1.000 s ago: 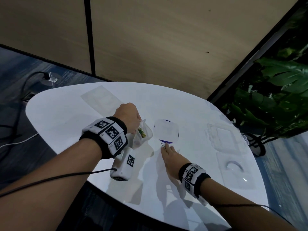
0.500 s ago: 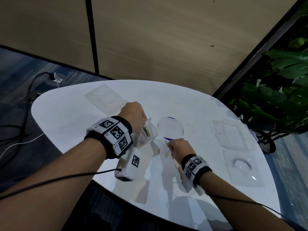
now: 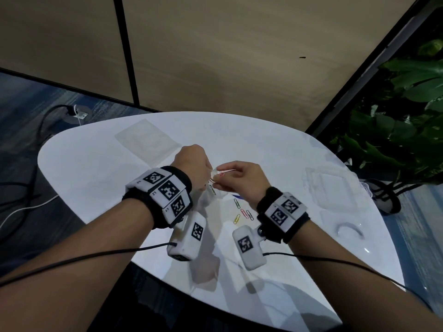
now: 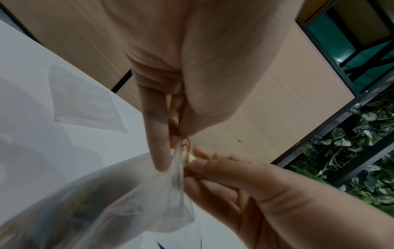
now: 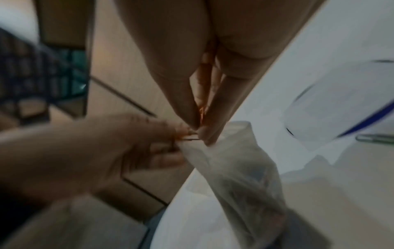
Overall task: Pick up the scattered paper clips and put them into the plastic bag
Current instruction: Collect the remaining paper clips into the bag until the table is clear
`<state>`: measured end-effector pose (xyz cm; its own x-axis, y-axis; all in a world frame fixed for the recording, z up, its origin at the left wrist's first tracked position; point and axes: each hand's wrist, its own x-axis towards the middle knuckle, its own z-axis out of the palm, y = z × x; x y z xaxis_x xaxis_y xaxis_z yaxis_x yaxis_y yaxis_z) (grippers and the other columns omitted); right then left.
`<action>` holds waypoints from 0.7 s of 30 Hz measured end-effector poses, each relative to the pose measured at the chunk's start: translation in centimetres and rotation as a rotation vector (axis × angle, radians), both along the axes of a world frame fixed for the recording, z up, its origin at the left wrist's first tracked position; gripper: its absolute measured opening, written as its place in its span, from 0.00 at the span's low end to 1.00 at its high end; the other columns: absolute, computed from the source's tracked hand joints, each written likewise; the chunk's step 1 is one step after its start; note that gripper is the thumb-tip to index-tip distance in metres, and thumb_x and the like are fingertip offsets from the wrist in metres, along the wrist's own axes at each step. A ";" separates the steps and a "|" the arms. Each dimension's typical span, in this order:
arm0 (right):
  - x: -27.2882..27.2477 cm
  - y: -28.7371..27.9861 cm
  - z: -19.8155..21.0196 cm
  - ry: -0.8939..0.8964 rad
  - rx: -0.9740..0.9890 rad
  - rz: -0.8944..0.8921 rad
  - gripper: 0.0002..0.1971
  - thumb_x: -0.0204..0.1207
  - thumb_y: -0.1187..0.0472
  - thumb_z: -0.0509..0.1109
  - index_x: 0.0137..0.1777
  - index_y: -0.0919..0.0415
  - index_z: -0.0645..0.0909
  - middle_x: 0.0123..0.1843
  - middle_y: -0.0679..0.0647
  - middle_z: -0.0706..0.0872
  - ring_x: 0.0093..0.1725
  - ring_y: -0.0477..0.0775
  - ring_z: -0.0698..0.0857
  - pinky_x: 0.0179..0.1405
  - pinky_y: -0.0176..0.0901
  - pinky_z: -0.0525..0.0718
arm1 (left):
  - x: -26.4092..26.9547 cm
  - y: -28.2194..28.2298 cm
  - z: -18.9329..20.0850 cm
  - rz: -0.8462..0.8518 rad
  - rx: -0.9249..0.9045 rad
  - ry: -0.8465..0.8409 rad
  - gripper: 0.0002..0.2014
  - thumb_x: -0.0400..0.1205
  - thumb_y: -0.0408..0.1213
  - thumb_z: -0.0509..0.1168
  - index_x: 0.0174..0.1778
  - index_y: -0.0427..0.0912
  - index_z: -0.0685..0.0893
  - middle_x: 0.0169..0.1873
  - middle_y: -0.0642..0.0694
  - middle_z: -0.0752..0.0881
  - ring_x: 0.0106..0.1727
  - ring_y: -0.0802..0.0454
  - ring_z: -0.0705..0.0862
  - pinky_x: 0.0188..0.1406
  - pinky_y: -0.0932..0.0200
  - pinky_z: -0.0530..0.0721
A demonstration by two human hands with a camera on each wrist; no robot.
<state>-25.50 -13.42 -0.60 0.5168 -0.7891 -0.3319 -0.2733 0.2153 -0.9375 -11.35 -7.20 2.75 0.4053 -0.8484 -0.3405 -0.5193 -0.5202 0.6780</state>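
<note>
step: clip insertion, judged | plastic bag [image 3: 211, 190] held above table [image 3: 96, 178] centre, mouth pinched by left hand [image 3: 191, 164] | right hand [image 3: 239, 180] fingertips pinched at bag mouth, clip there unclear | four paper clips [image 3: 242, 212] lying near front edge | next: mouth must be spread, then clips fetched

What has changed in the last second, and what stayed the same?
The right hand rose from the table to the mouth of the plastic bag, pinching an orange paper clip. The left hand still holds the bag; four paper clips remain on the table.
</note>
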 end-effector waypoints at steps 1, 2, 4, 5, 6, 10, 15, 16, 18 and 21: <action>0.3 0.4 -0.3 0.070 -0.093 0.063 0.09 0.71 0.70 0.76 0.51 0.63 0.87 0.41 0.64 0.92 0.44 0.65 0.92 0.53 0.52 0.90 | 0.0 0.0 -0.1 0.008 0.000 -0.002 0.10 0.84 0.26 0.63 0.49 0.37 0.92 0.34 0.40 0.91 0.43 0.38 0.94 0.54 0.47 0.93; 0.4 0.7 -0.6 0.126 -0.175 0.111 0.09 0.71 0.68 0.75 0.50 0.59 0.87 0.40 0.60 0.93 0.44 0.63 0.92 0.53 0.53 0.91 | 0.1 0.0 -0.1 0.018 -0.001 0.000 0.11 0.83 0.25 0.63 0.48 0.37 0.92 0.33 0.41 0.90 0.43 0.38 0.94 0.53 0.46 0.93; 0.4 0.7 -0.5 0.173 -0.284 0.130 0.09 0.73 0.68 0.72 0.49 0.55 0.89 0.40 0.57 0.93 0.42 0.59 0.92 0.50 0.52 0.91 | 0.3 0.0 -0.3 0.037 -0.012 0.009 0.11 0.83 0.25 0.63 0.48 0.36 0.92 0.28 0.44 0.87 0.42 0.39 0.94 0.52 0.46 0.93; 0.0 0.5 -0.3 0.166 -0.294 0.097 0.10 0.74 0.70 0.70 0.48 0.56 0.89 0.41 0.57 0.93 0.42 0.58 0.92 0.49 0.52 0.91 | 0.5 0.0 -0.3 0.044 -0.018 0.009 0.11 0.84 0.26 0.63 0.48 0.35 0.92 0.27 0.45 0.86 0.42 0.39 0.94 0.52 0.46 0.93; -0.5 0.2 -0.2 0.156 -0.291 0.036 0.11 0.75 0.72 0.69 0.47 0.59 0.89 0.42 0.58 0.93 0.42 0.58 0.92 0.49 0.51 0.92 | 0.6 -0.1 -0.3 0.048 -0.023 0.010 0.11 0.84 0.26 0.63 0.48 0.35 0.92 0.27 0.46 0.86 0.42 0.39 0.94 0.52 0.46 0.93; -5.4 -1.4 -3.0 0.616 -0.424 -0.025 0.15 0.78 0.69 0.64 0.59 0.58 0.87 0.58 0.56 0.90 0.58 0.54 0.88 0.67 0.43 0.82 | 1.1 -0.2 -0.3 0.051 -0.019 0.049 0.11 0.84 0.25 0.62 0.49 0.32 0.92 0.29 0.44 0.87 0.43 0.38 0.95 0.52 0.46 0.94; -7.8 1.0 -9.4 1.040 -0.314 0.220 0.27 0.87 0.55 0.53 0.84 0.60 0.55 0.83 0.62 0.60 0.81 0.62 0.63 0.78 0.52 0.67 | 1.1 0.0 -0.3 0.038 -0.030 0.048 0.11 0.82 0.26 0.63 0.52 0.32 0.91 0.45 0.34 0.93 0.51 0.35 0.93 0.57 0.45 0.91; -7.0 1.7 -10.0 1.048 -0.364 0.257 0.27 0.87 0.56 0.51 0.84 0.62 0.53 0.85 0.62 0.54 0.83 0.63 0.57 0.79 0.53 0.64 | 1.1 0.0 -0.3 0.036 -0.027 0.046 0.11 0.82 0.26 0.64 0.53 0.31 0.91 0.48 0.33 0.93 0.52 0.35 0.93 0.58 0.45 0.91; -5.1 2.7 -10.6 1.078 -0.441 0.314 0.27 0.86 0.61 0.50 0.84 0.62 0.53 0.86 0.64 0.46 0.84 0.65 0.51 0.81 0.57 0.61 | 1.2 0.1 -0.5 0.037 -0.024 0.043 0.10 0.81 0.25 0.65 0.54 0.30 0.90 0.49 0.32 0.92 0.51 0.35 0.93 0.57 0.44 0.92; -3.3 3.5 -10.8 1.113 -0.453 0.366 0.35 0.79 0.69 0.52 0.85 0.58 0.47 0.86 0.66 0.42 0.84 0.69 0.48 0.82 0.59 0.59 | 1.7 0.2 -0.7 0.030 -0.016 0.035 0.10 0.79 0.25 0.67 0.55 0.30 0.88 0.50 0.32 0.92 0.51 0.35 0.93 0.56 0.44 0.92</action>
<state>-28.78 -9.88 -11.43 0.3437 -0.8158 -0.4651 -0.9381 -0.3211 -0.1299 -9.69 -6.96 2.03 0.4191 -0.8413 -0.3413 -0.4791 -0.5243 0.7040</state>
